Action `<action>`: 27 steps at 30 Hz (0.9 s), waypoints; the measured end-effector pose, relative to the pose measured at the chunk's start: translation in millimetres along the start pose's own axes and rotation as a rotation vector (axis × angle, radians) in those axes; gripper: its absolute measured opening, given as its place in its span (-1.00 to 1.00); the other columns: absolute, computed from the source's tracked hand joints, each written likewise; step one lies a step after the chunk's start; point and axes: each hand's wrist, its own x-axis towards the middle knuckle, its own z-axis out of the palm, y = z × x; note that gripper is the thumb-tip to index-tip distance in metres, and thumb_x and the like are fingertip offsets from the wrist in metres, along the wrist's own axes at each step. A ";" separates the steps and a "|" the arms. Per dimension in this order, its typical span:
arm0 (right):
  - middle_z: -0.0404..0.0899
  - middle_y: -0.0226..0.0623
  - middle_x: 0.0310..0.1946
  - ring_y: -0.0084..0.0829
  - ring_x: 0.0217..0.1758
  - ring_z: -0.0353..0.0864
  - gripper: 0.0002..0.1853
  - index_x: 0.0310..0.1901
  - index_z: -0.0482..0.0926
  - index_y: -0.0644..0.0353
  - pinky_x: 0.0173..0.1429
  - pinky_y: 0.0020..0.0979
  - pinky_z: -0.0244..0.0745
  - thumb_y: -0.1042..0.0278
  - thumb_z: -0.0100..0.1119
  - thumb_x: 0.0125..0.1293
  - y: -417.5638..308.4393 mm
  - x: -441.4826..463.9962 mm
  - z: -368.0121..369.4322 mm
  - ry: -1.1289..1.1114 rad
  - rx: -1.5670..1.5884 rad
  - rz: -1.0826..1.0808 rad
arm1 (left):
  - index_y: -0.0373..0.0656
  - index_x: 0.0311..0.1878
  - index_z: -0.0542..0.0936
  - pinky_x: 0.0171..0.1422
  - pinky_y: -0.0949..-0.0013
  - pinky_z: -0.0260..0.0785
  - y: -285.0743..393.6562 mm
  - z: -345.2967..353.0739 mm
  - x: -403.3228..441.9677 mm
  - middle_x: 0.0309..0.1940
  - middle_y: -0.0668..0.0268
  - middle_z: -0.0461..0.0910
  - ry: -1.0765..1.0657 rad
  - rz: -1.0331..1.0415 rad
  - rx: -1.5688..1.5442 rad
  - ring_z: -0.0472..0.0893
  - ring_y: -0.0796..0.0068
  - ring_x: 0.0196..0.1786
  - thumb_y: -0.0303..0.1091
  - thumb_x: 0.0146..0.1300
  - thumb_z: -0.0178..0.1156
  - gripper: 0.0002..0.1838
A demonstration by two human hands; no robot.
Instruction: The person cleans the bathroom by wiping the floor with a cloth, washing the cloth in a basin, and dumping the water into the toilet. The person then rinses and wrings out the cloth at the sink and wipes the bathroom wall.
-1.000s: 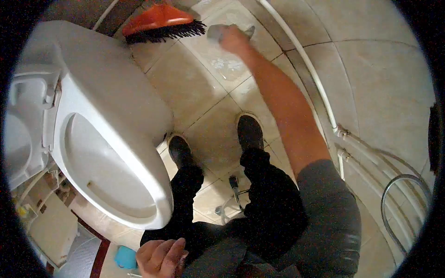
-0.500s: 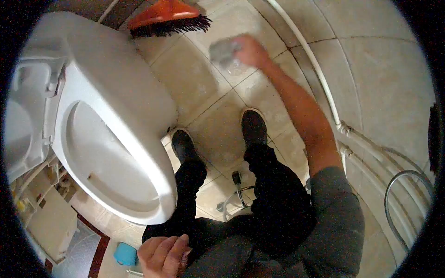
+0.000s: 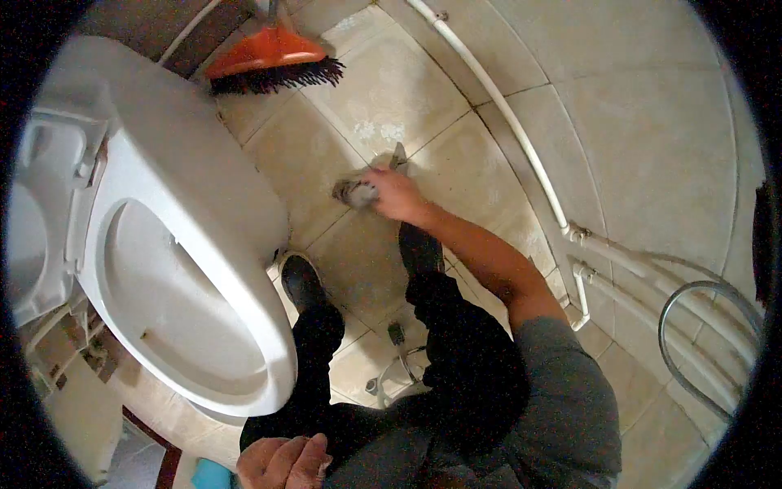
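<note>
My right hand [image 3: 395, 196] is closed on a grey cloth [image 3: 356, 192], pressed to the tiled floor [image 3: 358, 236] just beyond my right shoe. One end of the cloth sticks up past my fingers. White foamy marks lie on the tile beyond the hand. Low in the view, my left hand [image 3: 285, 463] rests near my left thigh with its fingers curled; whatever may be inside them is hidden.
At the left stands a white toilet [image 3: 187, 301] with its lid raised. An orange broom head [image 3: 269, 50] with dark bristles is at the top. White pipes [image 3: 497, 98] and a hose [image 3: 664, 326] run along the right wall. A blue object [image 3: 212, 474] lies at lower left.
My right hand has brought the cloth from the far tiles back toward my shoes. My left hand has stayed curled near my thigh. The view has shifted slightly.
</note>
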 end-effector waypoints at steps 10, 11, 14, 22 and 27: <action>0.48 -0.04 0.23 -0.03 0.28 0.47 -0.36 0.33 0.38 0.00 0.30 -0.08 0.42 0.33 0.30 0.17 163.8 54.8 -132.7 0.242 -0.142 0.169 | -0.30 -0.03 0.63 -0.25 0.11 0.48 2.2 -1.7 11.6 -0.30 0.07 0.63 -0.046 -0.088 0.030 0.62 0.07 -0.32 -0.51 0.15 0.31 -0.71; 0.50 -0.07 0.20 -0.03 0.27 0.46 -0.34 0.33 0.37 -0.07 0.29 -0.07 0.41 0.39 0.28 0.15 143.4 56.2 -110.7 0.221 -0.298 0.274 | -0.30 -0.03 0.63 -0.25 0.11 0.48 2.4 0.8 12.4 -0.30 0.07 0.63 -0.053 -0.081 0.026 0.62 0.07 -0.32 -0.51 0.15 0.31 -0.71; 0.56 -0.16 0.06 -0.04 0.17 0.50 -0.42 0.16 0.53 -0.13 0.22 -0.04 0.43 0.56 0.24 0.04 106.9 33.6 -38.9 0.334 -0.463 0.113 | -0.31 -0.03 0.63 -0.26 0.12 0.47 11.7 6.8 12.2 -0.30 0.07 0.63 -0.014 -0.042 0.045 0.61 0.06 -0.33 -0.50 0.18 0.29 -0.72; 0.56 -0.05 0.12 -0.05 0.22 0.50 -0.48 0.15 0.55 0.14 0.33 -0.15 0.39 0.45 0.27 0.07 114.8 -12.4 -54.4 0.349 0.019 0.011 | -0.33 -0.04 0.62 -0.27 0.12 0.48 37.0 30.1 10.5 -0.28 0.04 0.64 -0.083 0.102 0.086 0.63 0.06 -0.31 -0.49 0.21 0.29 -0.75; 0.47 -0.05 0.23 -0.04 0.35 0.40 -0.51 0.19 0.53 0.17 0.39 -0.12 0.32 0.46 0.23 0.16 205.1 -48.1 -130.0 0.529 -0.347 0.381 | -0.28 -0.03 0.62 -0.27 0.12 0.48 52.9 58.3 11.4 -0.26 0.03 0.64 -0.074 0.084 0.198 0.64 0.03 -0.30 -0.55 0.18 0.29 -0.73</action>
